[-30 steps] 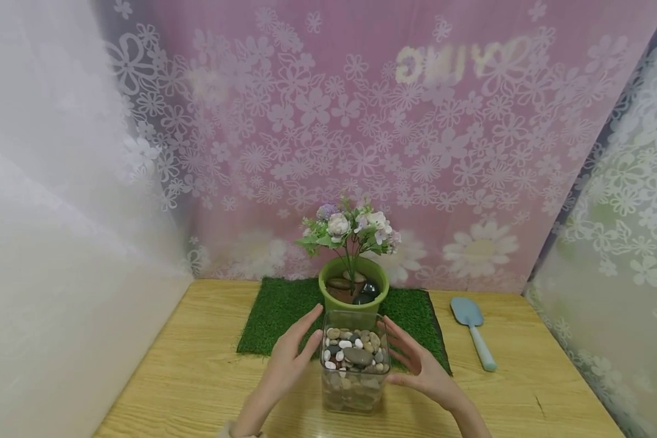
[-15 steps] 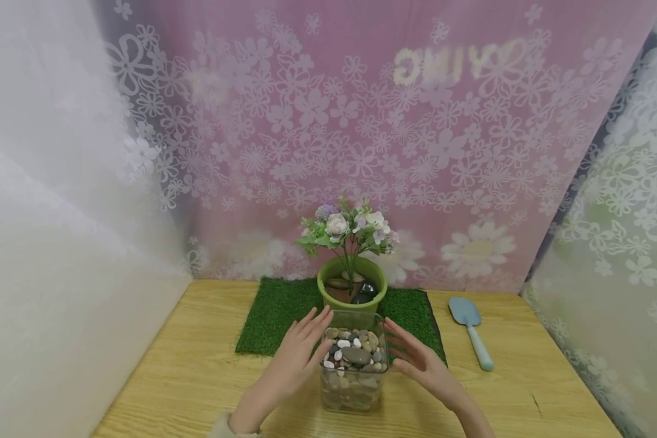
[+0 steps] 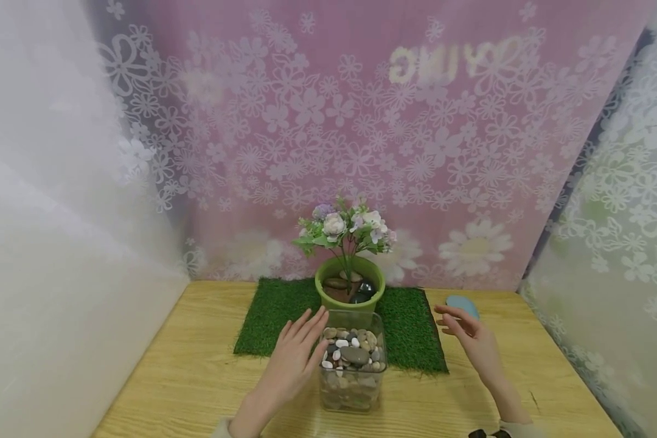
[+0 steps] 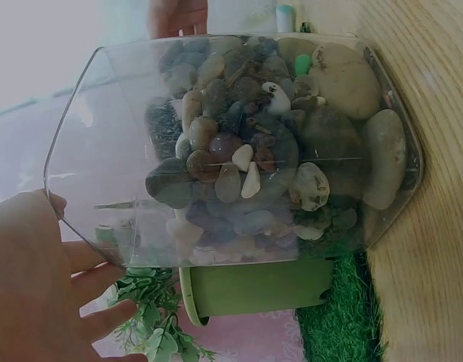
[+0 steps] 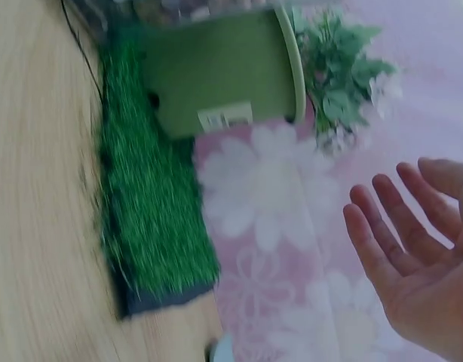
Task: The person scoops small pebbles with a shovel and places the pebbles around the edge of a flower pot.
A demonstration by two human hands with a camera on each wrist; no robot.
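Note:
My left hand [image 3: 292, 362] is at the left side of a clear square container [image 3: 356, 371] of pebbles [image 3: 354, 355]. Its fingers are fairly straight, and in the left wrist view the thumb of that hand [image 4: 35, 279] meets the container's rim. My right hand [image 3: 479, 350] hovers to the right of the grass mat, fingers loosely bent with nothing between them. Behind it a light-blue trowel [image 3: 462, 305] lies on the table, its handle hidden by the hand. In the right wrist view this hand [image 5: 427, 264] appears with spread fingers.
Behind the container stands a green pot [image 3: 369, 305] with artificial flowers [image 3: 345, 230] and several larger stones. The pot is on a green grass mat [image 3: 410, 334]. A wooden table [image 3: 197, 365] lies beneath, with a pink floral curtain [image 3: 317, 152] behind.
My right hand has left the container's right side and moved right, over the trowel's handle. My left hand has shifted slightly inward, nearer the container's rim. The container has stayed in place.

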